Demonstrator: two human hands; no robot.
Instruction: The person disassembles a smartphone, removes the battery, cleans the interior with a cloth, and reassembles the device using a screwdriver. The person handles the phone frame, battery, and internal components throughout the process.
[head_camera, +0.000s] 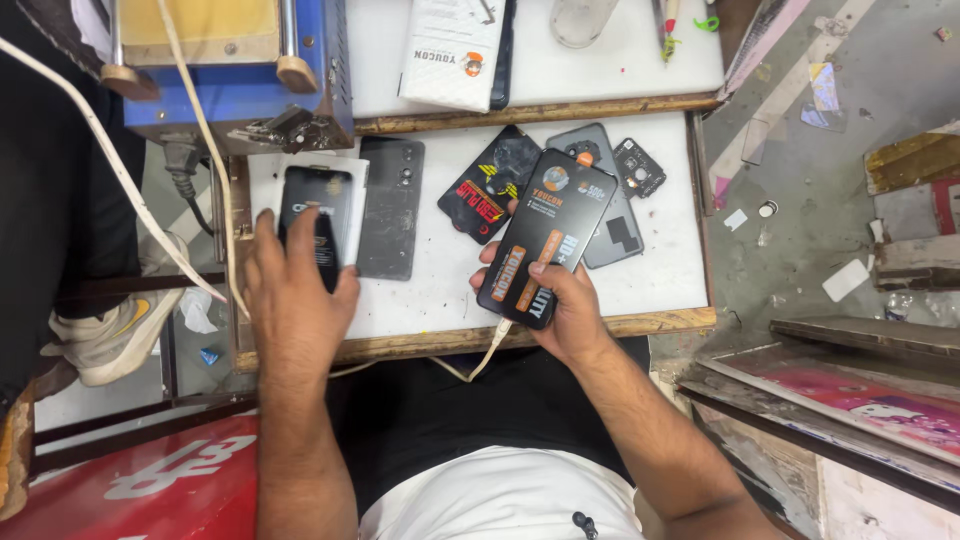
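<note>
My right hand (562, 308) grips a black phone (534, 238) with orange stickers on its face, held tilted above the white table (440, 280); a pale cable (492, 350) hangs from its lower end. My left hand (295, 285) rests on a dark phone-shaped piece (318, 222) lying on a white sheet at the table's left. Right beside it lies a dark grey phone back (391, 208).
A black packet with red print (487, 185), a grey phone back (612, 232) and a small camera module (640, 166) lie mid-table. A blue machine (225, 95) stands at the back left, a white box (455, 50) behind. Cables cross at left. A shoe (115, 335) shows lower left.
</note>
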